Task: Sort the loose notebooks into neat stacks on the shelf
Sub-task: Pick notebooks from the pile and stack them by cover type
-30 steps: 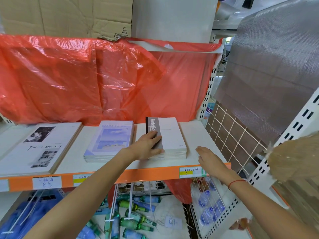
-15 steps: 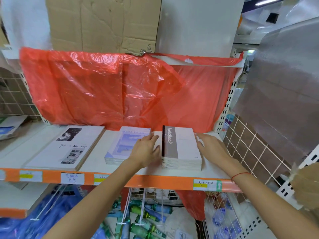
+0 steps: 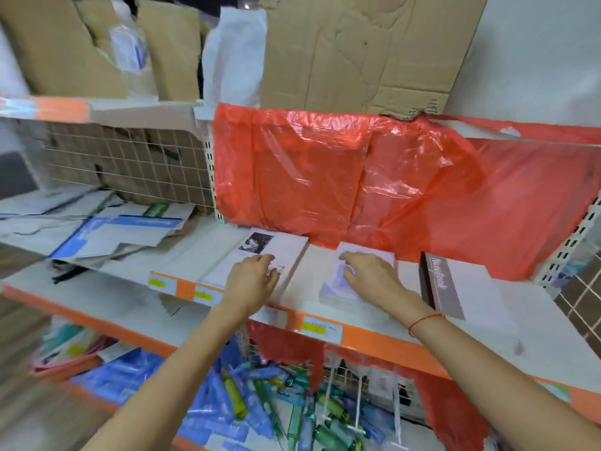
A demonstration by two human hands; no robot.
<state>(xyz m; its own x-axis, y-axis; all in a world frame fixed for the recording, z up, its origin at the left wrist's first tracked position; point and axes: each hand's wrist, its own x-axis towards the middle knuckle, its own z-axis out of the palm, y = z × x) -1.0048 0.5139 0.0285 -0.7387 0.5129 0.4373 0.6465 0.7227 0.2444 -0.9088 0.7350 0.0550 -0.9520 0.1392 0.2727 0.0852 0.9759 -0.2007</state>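
Three stacks of notebooks lie side by side on the white shelf [image 3: 536, 333]. My left hand [image 3: 253, 281] rests with spread fingers on the white stack with black-and-white photos [image 3: 279, 249]. On the middle stack with pale blue covers [image 3: 335, 288] lies my right hand [image 3: 370, 271], fingers straight. The stack with a grey-brown "NoteBook" spine band [image 3: 455, 284] sits at the right, untouched. A loose pile of notebooks [image 3: 113, 226] lies scattered on the neighbouring shelf to the left.
Red plastic sheeting [image 3: 390, 190] hangs behind the stacks. Cardboard [image 3: 357, 50] stands on the shelf above. A wire grid [image 3: 130, 164] backs the left shelf. Below, a wire basket holds green and blue bottles [image 3: 292, 405]. Orange price strips [image 3: 374, 340] run along the shelf edges.
Both hands moved left: the left from beside the NoteBook stack to the photo-cover stack, the right from the NoteBook stack's far side to the blue stack. The view swung left.
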